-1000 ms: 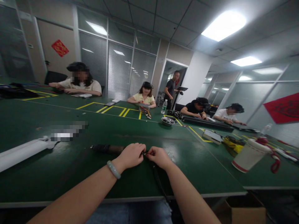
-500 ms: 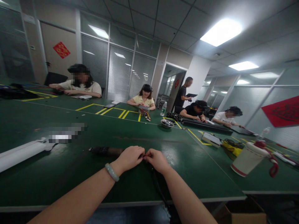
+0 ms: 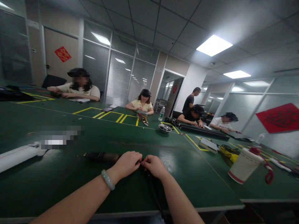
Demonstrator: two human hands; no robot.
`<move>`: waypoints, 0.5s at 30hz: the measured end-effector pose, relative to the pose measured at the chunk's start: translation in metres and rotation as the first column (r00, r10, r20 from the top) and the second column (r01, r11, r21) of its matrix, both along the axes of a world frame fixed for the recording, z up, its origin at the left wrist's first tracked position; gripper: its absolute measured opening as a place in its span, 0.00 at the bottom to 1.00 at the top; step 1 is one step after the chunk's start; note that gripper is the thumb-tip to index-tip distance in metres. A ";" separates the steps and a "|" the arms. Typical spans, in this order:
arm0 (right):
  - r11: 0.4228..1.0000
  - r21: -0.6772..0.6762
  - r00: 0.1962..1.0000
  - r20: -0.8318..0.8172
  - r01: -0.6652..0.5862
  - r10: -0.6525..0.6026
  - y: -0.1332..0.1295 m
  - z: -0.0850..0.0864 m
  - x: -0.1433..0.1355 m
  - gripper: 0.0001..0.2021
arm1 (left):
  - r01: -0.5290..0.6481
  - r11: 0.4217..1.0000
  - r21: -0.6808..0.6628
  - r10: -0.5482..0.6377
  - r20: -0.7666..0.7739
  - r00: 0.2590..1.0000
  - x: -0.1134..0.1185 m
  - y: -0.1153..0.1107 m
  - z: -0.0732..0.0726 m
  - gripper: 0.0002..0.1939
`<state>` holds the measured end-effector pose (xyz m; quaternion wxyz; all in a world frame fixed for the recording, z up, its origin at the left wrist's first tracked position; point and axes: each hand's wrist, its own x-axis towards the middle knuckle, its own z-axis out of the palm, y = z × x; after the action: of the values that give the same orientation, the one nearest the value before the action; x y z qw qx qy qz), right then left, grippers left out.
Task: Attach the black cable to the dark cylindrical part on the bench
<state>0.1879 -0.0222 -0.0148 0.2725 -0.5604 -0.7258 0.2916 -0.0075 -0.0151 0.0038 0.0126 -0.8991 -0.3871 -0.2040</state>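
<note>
My left hand (image 3: 129,161), a pale bangle on its wrist, is closed over the rear end of an electric screwdriver (image 3: 100,156). The dark, cylindrical tool lies on the green table with its tip to the left. My right hand (image 3: 153,166) is pinched shut, its fingertips meeting those of my left. Whatever small part sits between the fingertips is hidden. From beneath my right hand a black cable (image 3: 153,191) runs down over the table's front edge.
A long white object (image 3: 18,158) lies at left on the table (image 3: 88,189). A metal bowl (image 3: 165,128) and water bottle (image 3: 161,114) stand farther back. At right are a white cup (image 3: 244,166) and a pale box (image 3: 208,145). Several people occupy the far side.
The view has tilted slightly, so the table and hands appear lower and farther left. Both hands keep their closed pose together. The standing person at the back has turned away.
</note>
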 end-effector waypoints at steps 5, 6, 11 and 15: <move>0.998 0.010 0.997 -0.036 0.064 -0.064 0.003 -0.006 -0.001 0.07 | -0.009 1.000 -0.018 0.009 0.024 1.000 0.000 0.001 -0.002 0.02; 0.998 0.019 0.997 -0.043 0.063 -0.062 0.003 -0.006 -0.001 0.07 | -0.016 1.000 -0.023 0.017 0.028 0.999 0.000 0.001 -0.002 0.03; 0.998 0.063 0.998 -0.070 0.010 -0.005 -0.001 -0.006 0.001 0.07 | -0.025 0.999 -0.034 0.026 0.023 0.999 -0.001 0.000 -0.001 0.03; 0.995 0.095 0.998 -0.057 -0.022 0.028 -0.002 -0.006 0.003 0.08 | 0.011 0.999 -0.038 -0.010 0.029 1.000 -0.002 0.000 0.000 0.03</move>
<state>0.1907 -0.0244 -0.0203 0.3160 -0.5290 -0.7375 0.2764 -0.0096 -0.0148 0.0037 -0.0112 -0.8982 -0.3864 -0.2094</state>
